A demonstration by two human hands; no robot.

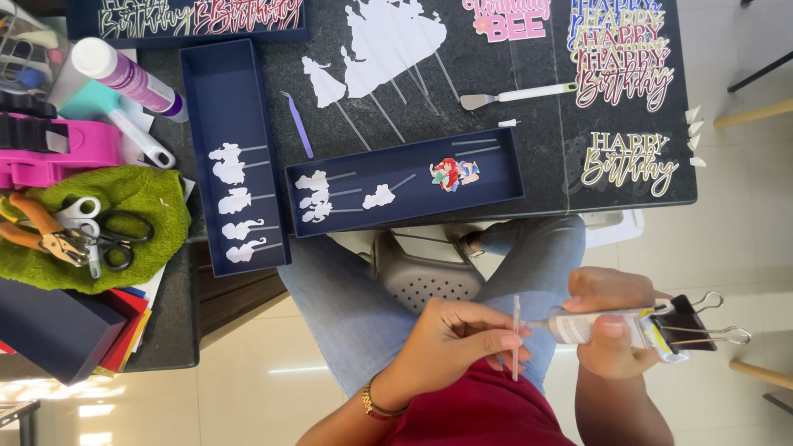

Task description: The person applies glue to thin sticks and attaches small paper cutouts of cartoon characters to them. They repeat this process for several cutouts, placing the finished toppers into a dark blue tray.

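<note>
the left hand (pixel 450 339) is pinching a thin clear stick (pixel 516 337) upright between fingertips, over the lap and just below the dark table (pixel 529 58) edge, while the right hand (pixel 607 326) is wrapping pressed-together fingers around a small glue tube (pixel 582 325) (its rolled end is being clamped by a black binder clip (pixel 690 324)), the nozzle meeting the stick. above, a navy tray (pixel 504 161) is holding white cutouts and one coloured figure cutout (pixel 453 173), with scissors (pixel 103 235) lying on a green towel (pixel 140 194) at far left.
</note>
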